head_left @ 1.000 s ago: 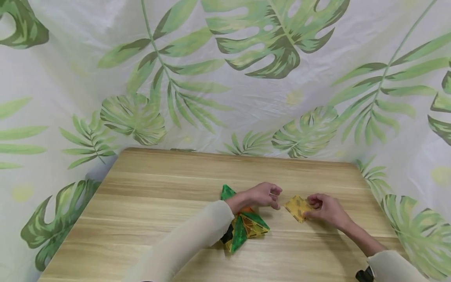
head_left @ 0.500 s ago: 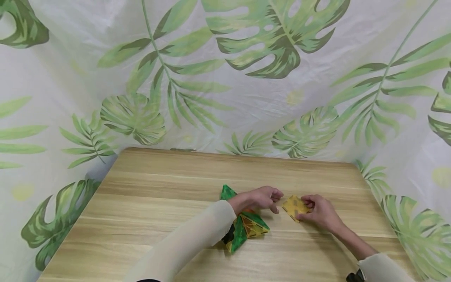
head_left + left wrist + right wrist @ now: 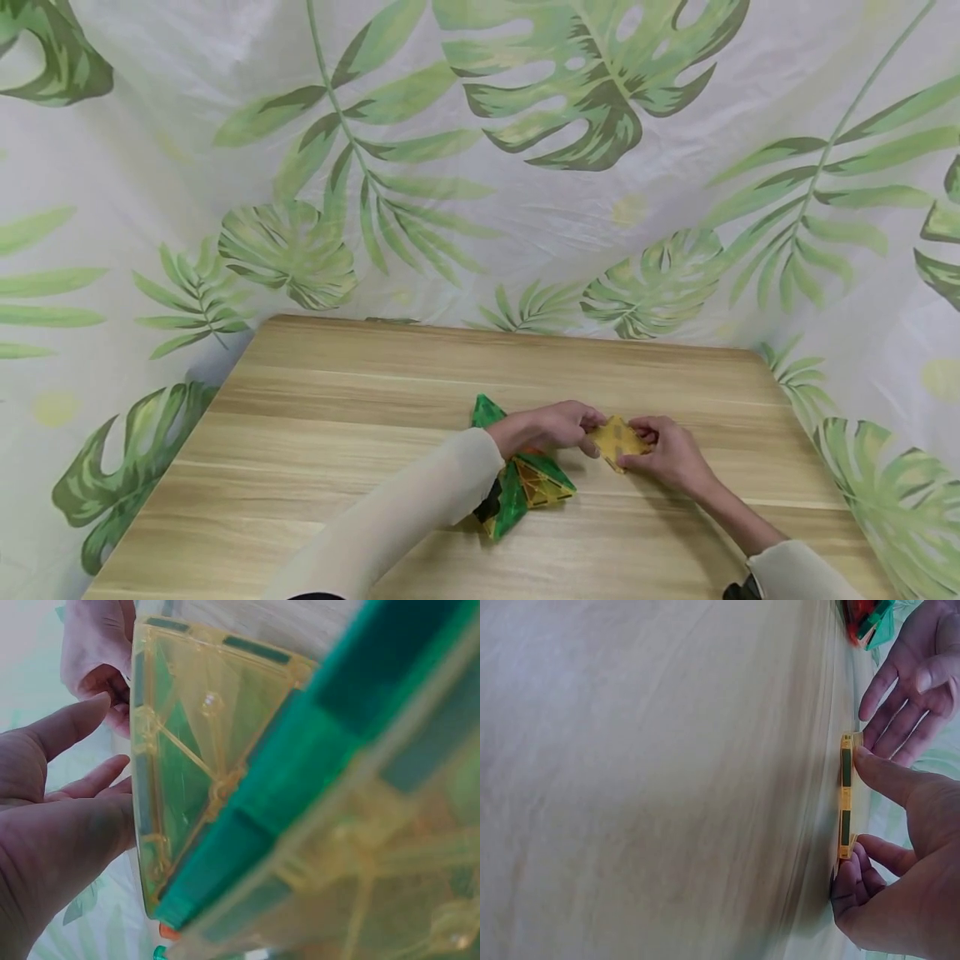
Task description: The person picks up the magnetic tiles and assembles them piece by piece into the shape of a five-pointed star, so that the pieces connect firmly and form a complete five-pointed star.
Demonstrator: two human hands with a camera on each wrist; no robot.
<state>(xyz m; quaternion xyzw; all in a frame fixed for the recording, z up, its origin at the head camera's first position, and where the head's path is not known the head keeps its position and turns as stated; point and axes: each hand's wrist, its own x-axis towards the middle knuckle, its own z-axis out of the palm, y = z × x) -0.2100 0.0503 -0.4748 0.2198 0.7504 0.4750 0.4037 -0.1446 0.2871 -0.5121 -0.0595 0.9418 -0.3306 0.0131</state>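
My right hand (image 3: 671, 452) pinches a yellow translucent magnetic tile (image 3: 617, 442) between thumb and fingers, just above the wooden table. In the right wrist view the tile (image 3: 846, 796) is seen edge-on. My left hand (image 3: 564, 424) reaches to the tile's left corner with relaxed, spread fingers; whether they touch it is hard to tell. Under the left forearm stands a star-like build of green, yellow and orange magnetic tiles (image 3: 512, 508), partly hidden by wrist and sleeve. Its yellow and green panels (image 3: 202, 750) fill much of the left wrist view, beside the left thumb.
The wooden table (image 3: 337, 417) reaches back to a leaf-printed cloth (image 3: 420, 208) hung behind and around it. A black band (image 3: 489, 502) sits at the left wrist, close to the tile build. Another dark device (image 3: 741, 588) is at the right wrist.
My right hand has moved left with the yellow tile, bringing its corner to my left hand's fingers. The left hand has shifted slightly; the tile build stays in place.
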